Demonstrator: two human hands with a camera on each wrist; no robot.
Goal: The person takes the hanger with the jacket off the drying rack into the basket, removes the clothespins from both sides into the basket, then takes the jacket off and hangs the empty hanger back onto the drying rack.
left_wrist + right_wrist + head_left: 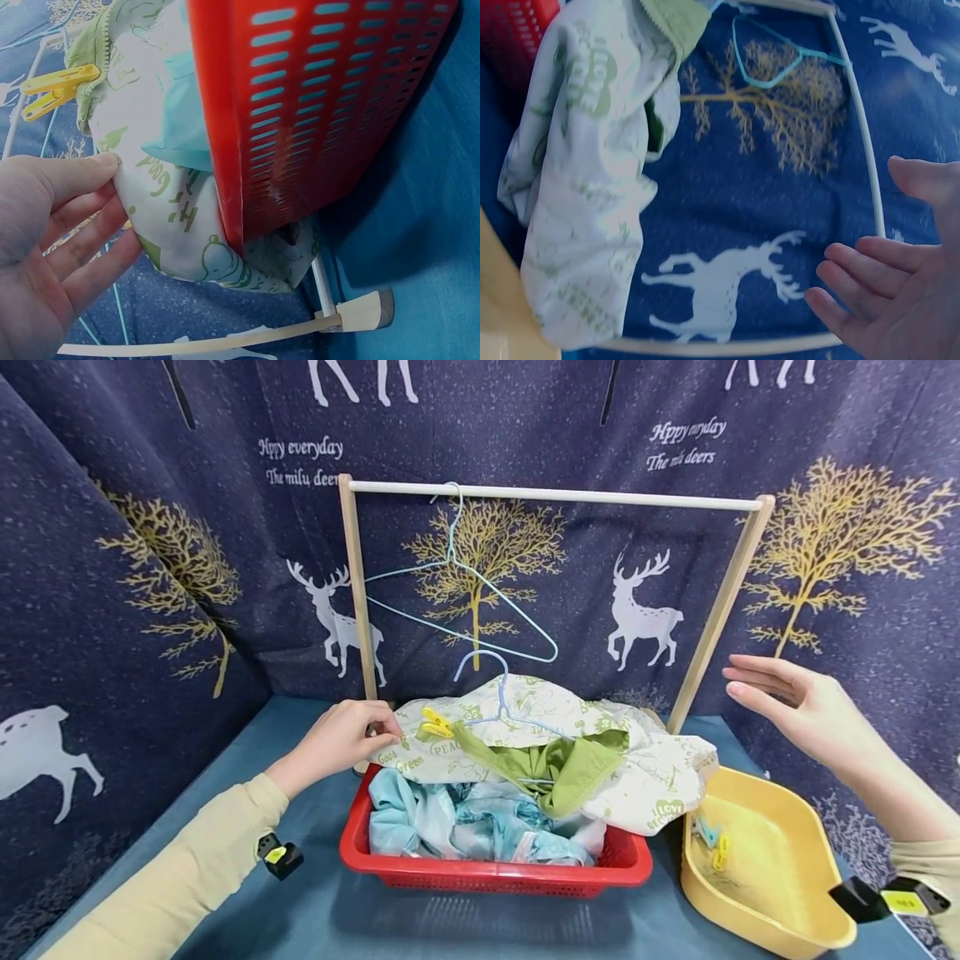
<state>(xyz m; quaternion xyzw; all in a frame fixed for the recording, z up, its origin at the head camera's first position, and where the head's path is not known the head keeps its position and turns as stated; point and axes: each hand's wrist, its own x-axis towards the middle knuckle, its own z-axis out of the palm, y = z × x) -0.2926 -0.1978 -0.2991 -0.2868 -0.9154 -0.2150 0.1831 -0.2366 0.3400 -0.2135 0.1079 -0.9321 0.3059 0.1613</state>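
Observation:
A white jacket (660,777) with green print, a green collar and a zipper lies spread over the red basket. The blue hanger (502,693) inside it shows its hook standing up at the neck. A yellow clothespin (437,723) clips the green collar edge on the left. My left hand (347,737) pinches the jacket's left edge between thumb and fingers; in the left wrist view the thumb (94,171) lies on the white cloth. To the right of the jacket, my right hand (795,702) is raised in the air with fingers extended, holding nothing.
The red basket (495,870) holds light blue clothes (480,827). At right stands a yellow tray (772,852) with several clothespins (720,853). Behind, a rack with a white rail (555,493) carries a bare light blue hanger (450,560).

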